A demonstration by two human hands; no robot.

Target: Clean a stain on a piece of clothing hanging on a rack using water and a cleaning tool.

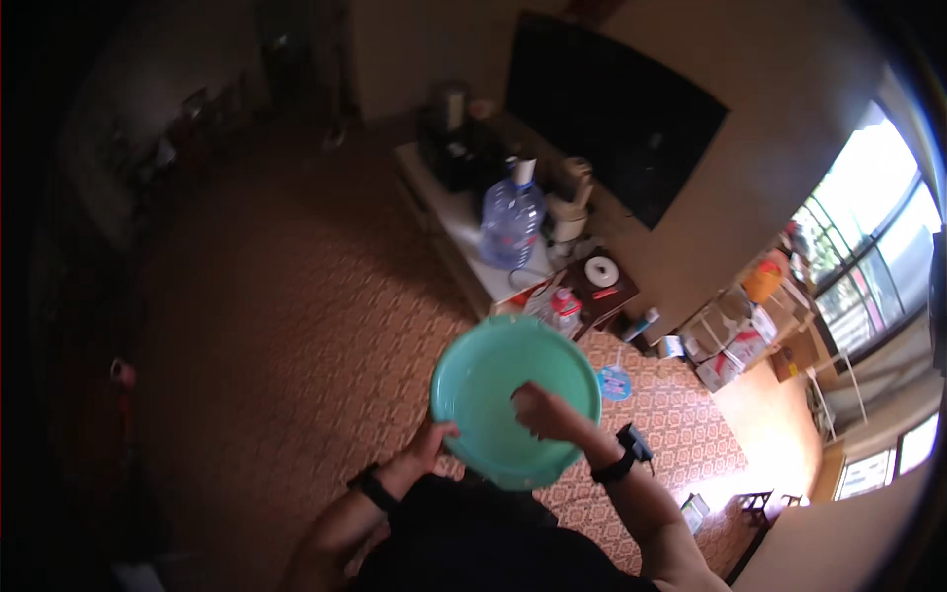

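Observation:
A round green plastic basin [484, 370] is held in front of my body, its hollow side facing up. My left hand [430, 442] grips its left rim, with the thumb over the edge and the other fingers hidden beneath. Over the inside of the basin hangs my right hand [546, 414], blurred, its fingers curled. Whether anything small is in those fingers cannot be made out. Both wrists wear black bands, and the right one carries a small dark device [635, 442].
Ahead stands a low TV bench [451, 222] with a large clear water bottle [510, 222] on it. A wall-mounted television [607, 111] hangs behind. To the right are a small dark table [618, 288], a blue hand fan [614, 382] on the patterned floor, and stacked cardboard boxes [714, 325] near a window.

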